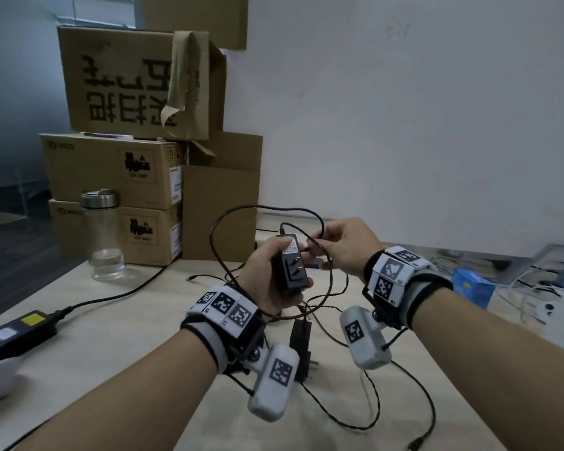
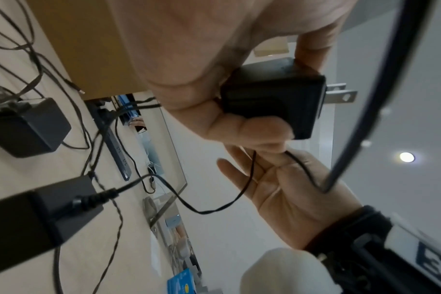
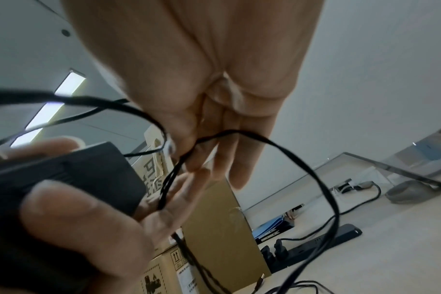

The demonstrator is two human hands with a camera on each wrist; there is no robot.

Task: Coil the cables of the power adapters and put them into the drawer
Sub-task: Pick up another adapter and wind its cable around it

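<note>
The left hand (image 1: 267, 278) grips a black rectangular plastic power adapter (image 1: 290, 265) above the pale wooden desk (image 1: 111, 336), fingers and thumb curled round its body, its 2 flat metal prongs (image 1: 295, 270) facing the camera. The adapter's thin black cable (image 1: 241, 211) leaves its top end and arcs in a loose loop from 9 o'clock over 12 o'clock to 3 o'clock of the adapter. The right hand (image 1: 345, 249), at 3 o'clock of the adapter, pinches strands of this cable between thumb and fingertips. A second black power adapter (image 1: 302, 340) lies flat on the desk at 6 o'clock of the held one, among slack cable. Stacked brown cardboard boxes (image 1: 137, 125) stand at 11 o'clock, with a clear glass bottle with a steel lid (image 1: 103, 236) before them. A black power brick with a yellow label (image 1: 17, 333) lies at 8 o'clock.
</note>
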